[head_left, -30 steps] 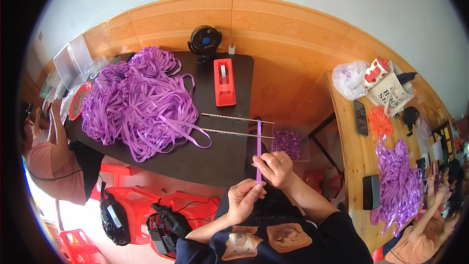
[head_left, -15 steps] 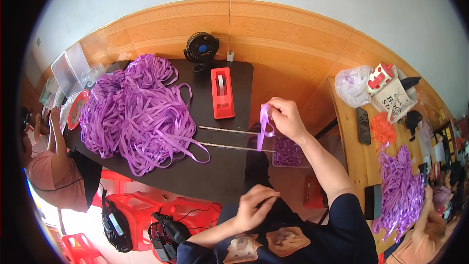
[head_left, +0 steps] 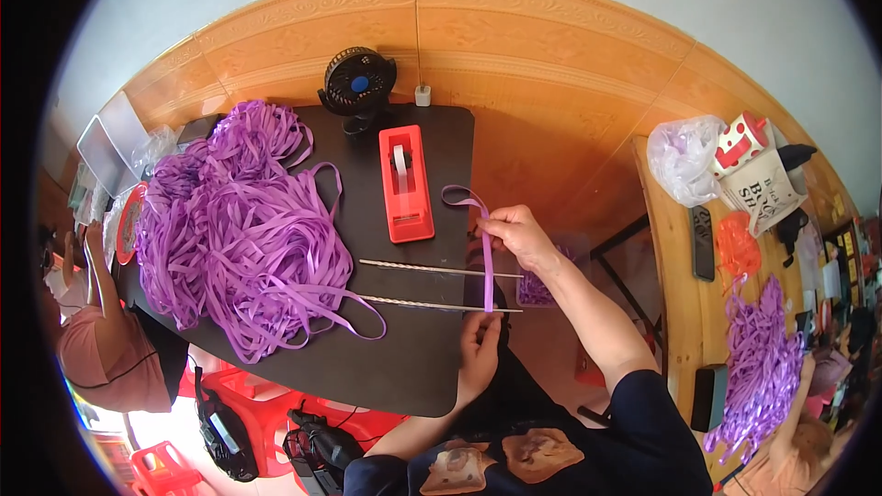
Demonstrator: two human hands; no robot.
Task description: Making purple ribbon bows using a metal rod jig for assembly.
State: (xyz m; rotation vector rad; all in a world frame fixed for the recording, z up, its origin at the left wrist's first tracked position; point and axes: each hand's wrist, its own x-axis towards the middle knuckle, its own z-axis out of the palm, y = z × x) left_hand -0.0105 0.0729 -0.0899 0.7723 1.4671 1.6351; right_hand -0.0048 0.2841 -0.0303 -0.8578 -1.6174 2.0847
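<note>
A narrow purple ribbon [head_left: 488, 262] lies across two parallel twisted metal rods, the far rod [head_left: 423, 267] and the near rod [head_left: 423, 305], which stick out past the dark table's right edge. My right hand [head_left: 519, 234] pinches the ribbon beyond the far rod, and its loose end curls leftward. At the near rod's tip, my left hand [head_left: 480, 349] is closed with fingertips at the ribbon's lower end; the exact grip is partly hidden. A big tangled heap of purple ribbon [head_left: 248, 230] covers the table's left part, one loop reaching toward the rods.
Behind the rods stands a red tape dispenser [head_left: 406, 184], with a black fan [head_left: 358, 83] farther back. Below the rod tips is a container of purple pieces [head_left: 535, 289]. On the right, a wooden table [head_left: 675, 312] bears a phone [head_left: 702, 243], bags and more ribbon. People work at both sides.
My left hand has moved up from my lap to the near rod's tip. The ribbon, bunched in a loop before, is now drawn straight across both rods, and my right hand is slightly lower.
</note>
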